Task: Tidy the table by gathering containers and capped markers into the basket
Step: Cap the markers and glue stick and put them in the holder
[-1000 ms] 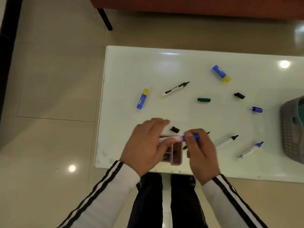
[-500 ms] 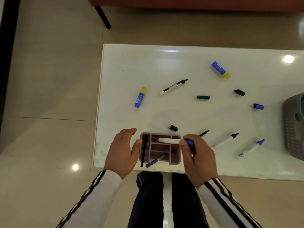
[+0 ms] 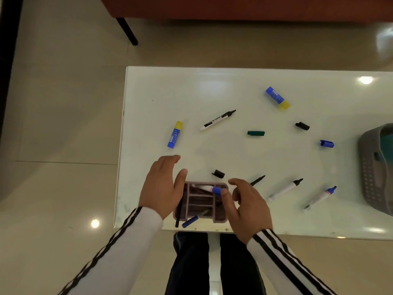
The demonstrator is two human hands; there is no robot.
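A mauve divided organiser [image 3: 204, 218] stands at the table's near edge. A blue-capped white marker [image 3: 213, 190] lies across its top, and a blue pen [image 3: 192, 220] and a black pen [image 3: 177, 218] stick out at its near side. My left hand [image 3: 162, 186] rests against the organiser's left side, fingers apart. My right hand [image 3: 247, 206] hovers open just right of the marker's cap, holding nothing. The grey basket [image 3: 371, 173] sits at the right edge. Uncapped markers [image 3: 284, 190] [image 3: 320, 199] [image 3: 217, 120] lie on the table.
Two blue glue sticks [image 3: 174, 135] [image 3: 277, 98], loose caps in black [image 3: 218, 173] [image 3: 302, 126], green [image 3: 255, 133] and blue [image 3: 327, 143], and a black-tipped pen [image 3: 258, 180] lie scattered on the white table [image 3: 212, 92]. A red sofa [image 3: 234, 7] stands beyond the table.
My right hand has let go of the blue-capped marker, which now lies on the organiser. My left hand has moved from the marker to the organiser's left side.
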